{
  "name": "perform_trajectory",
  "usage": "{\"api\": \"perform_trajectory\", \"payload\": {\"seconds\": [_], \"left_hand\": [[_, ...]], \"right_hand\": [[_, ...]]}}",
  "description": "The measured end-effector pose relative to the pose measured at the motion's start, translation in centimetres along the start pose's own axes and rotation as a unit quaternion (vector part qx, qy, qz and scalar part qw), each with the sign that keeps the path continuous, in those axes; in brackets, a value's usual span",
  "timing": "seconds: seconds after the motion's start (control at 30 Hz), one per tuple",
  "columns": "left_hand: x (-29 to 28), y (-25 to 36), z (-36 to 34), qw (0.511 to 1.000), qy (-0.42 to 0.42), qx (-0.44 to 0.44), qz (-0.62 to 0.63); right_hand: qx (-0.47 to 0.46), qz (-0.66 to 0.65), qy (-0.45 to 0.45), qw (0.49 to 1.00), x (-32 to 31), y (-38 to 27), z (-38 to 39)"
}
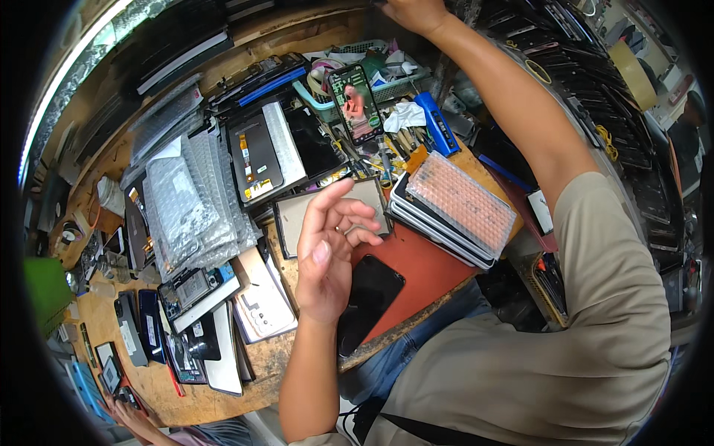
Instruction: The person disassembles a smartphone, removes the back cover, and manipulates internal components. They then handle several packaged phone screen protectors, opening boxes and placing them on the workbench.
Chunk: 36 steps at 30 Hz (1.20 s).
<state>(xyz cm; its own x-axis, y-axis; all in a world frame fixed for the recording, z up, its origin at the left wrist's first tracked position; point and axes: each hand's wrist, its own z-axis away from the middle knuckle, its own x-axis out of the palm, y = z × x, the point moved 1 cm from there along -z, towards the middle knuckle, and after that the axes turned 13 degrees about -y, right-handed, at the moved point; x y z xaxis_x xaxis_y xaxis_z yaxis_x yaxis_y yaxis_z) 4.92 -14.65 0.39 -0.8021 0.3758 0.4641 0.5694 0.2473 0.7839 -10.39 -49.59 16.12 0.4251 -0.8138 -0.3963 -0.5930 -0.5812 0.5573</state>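
My left hand is raised over the bench, fingers apart and loosely curled, holding nothing. Just to its right a black phone lies face up on a red mat, partly covered by the hand. My right arm stretches far up and forward; the right hand is cut off at the top edge, so its fingers are mostly hidden. A shallow tray sits behind the left hand. On the mat's right side stands a stack of flat silver-edged devices, topped by a bubble-wrapped pack.
A lit phone leans upright before a green basket of scraps. Beside it is a blue handheld tool. Bubble-wrapped panels pile at left, near opened devices. Another person's hand works at lower left.
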Motion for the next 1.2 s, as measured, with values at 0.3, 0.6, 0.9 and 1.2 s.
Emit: {"api": "perform_trajectory", "payload": {"seconds": [0.3, 0.6, 0.9, 1.2], "left_hand": [[0.2, 0.1, 0.3, 0.999, 0.017, -0.04, -0.021], [0.2, 0.3, 0.6, 0.997, 0.054, -0.057, -0.003], [-0.5, 0.3, 0.3, 0.997, 0.054, -0.039, -0.035], [-0.6, 0.2, 0.4, 0.997, 0.056, -0.055, -0.02]], "right_hand": [[0.073, 0.03, -0.049, 0.996, 6.4, 3.5, -1.4], [0.018, 0.062, -0.032, 0.997, 4.5, 2.4, -2.1], [0.057, 0.057, -0.046, 0.996, 8.7, 3.4, -7.0], [0.093, 0.057, -0.065, 0.992, 7.4, 6.2, -6.2]]}}
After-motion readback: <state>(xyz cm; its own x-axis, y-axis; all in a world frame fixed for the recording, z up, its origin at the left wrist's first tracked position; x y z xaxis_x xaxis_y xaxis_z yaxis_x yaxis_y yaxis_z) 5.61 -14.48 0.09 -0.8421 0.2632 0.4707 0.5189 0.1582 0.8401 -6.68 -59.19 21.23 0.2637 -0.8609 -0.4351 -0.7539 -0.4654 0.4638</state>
